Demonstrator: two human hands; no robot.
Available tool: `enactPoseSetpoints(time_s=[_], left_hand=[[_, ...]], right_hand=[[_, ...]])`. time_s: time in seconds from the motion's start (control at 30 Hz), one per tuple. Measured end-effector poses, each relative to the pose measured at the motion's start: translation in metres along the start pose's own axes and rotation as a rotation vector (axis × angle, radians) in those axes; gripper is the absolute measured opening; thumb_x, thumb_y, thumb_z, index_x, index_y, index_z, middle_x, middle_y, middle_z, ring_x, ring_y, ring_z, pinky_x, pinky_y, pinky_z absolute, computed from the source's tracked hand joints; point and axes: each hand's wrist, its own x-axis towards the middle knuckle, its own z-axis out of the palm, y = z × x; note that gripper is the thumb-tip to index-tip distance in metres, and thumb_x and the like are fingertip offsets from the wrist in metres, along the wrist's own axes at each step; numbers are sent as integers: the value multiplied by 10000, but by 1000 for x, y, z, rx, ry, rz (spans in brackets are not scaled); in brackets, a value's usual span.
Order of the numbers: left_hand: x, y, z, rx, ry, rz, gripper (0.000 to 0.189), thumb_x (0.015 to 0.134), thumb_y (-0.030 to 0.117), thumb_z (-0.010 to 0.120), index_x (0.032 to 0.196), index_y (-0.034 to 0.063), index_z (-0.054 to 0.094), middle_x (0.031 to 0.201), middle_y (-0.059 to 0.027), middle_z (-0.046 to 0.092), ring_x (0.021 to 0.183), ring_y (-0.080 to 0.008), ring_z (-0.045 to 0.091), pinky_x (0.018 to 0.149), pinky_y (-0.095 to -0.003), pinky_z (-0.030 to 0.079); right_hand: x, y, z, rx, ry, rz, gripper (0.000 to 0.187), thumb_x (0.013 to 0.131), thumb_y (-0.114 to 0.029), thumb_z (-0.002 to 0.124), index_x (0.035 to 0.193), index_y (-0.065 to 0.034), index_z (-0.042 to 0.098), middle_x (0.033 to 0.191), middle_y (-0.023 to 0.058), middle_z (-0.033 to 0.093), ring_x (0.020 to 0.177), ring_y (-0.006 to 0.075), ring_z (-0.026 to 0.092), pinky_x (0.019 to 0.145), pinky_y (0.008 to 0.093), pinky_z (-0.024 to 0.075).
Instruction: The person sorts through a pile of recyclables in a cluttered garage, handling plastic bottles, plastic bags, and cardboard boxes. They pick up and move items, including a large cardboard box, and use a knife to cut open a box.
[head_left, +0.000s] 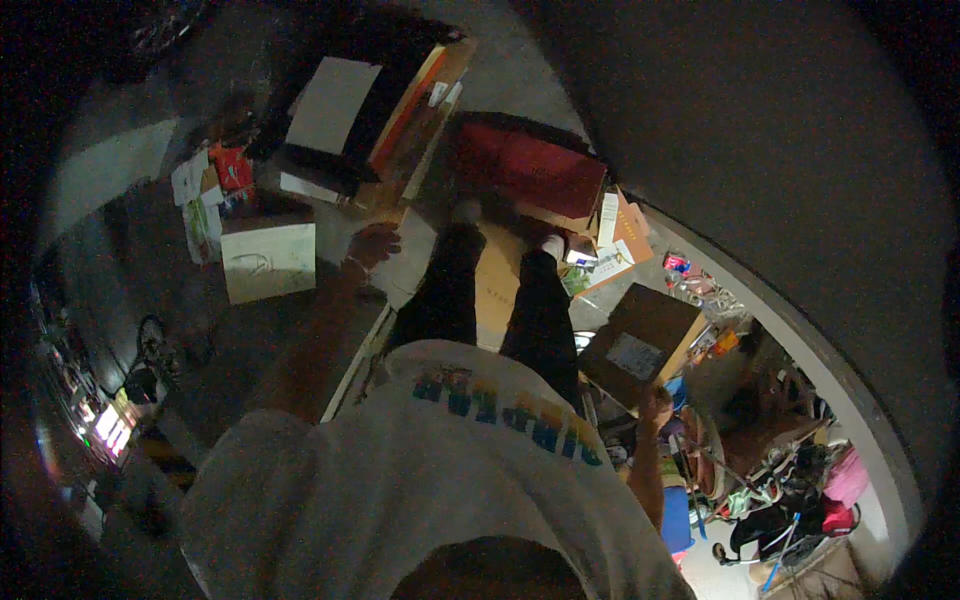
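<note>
My left hand (375, 246) hangs left of my legs with its fingers apart, near a pale flat piece (405, 266); whether it touches that piece I cannot tell. At the lower edge of a brown cardboard box (641, 330) with a printed label is my right hand (655, 405), its fingers bent against the box. A flat brown cardboard piece (496, 281) bearing print lies between my legs. Beyond my feet stands a dark red box (529, 169). The scene is dim and grainy.
Papers and an orange folder (632, 229) lie right of the red box. A white box (268, 262) stands at the left, below a red packet (233, 168). A dark box with a grey panel (334, 105) is farther off. Mixed clutter, including a blue container (676, 519), fills the lower right beside a curved pale edge (847, 367).
</note>
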Motion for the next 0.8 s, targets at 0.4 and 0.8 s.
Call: enactPoseSetpoints(time_s=[0.4,0.8], left_hand=[[-110,-38,-12,-549,-50,111,477,943,325,546,1314,30,492,1177,-122,609,997,-293,617,855,-451,502],[-67,-52,-47,-474,-5,137,529,920,388,558,1287,11,512,1297,-170,507,1076,-337,565,865,-455,505]], right_hand=[[-2,-29,51,-185,-113,-329,248,881,-276,626,939,-34,625,792,92,620,690,236,576,640,370,490],[-68,-1,59,-1,-119,-363,311,891,-349,623,911,-40,657,769,45,610,668,208,565,623,366,461]])
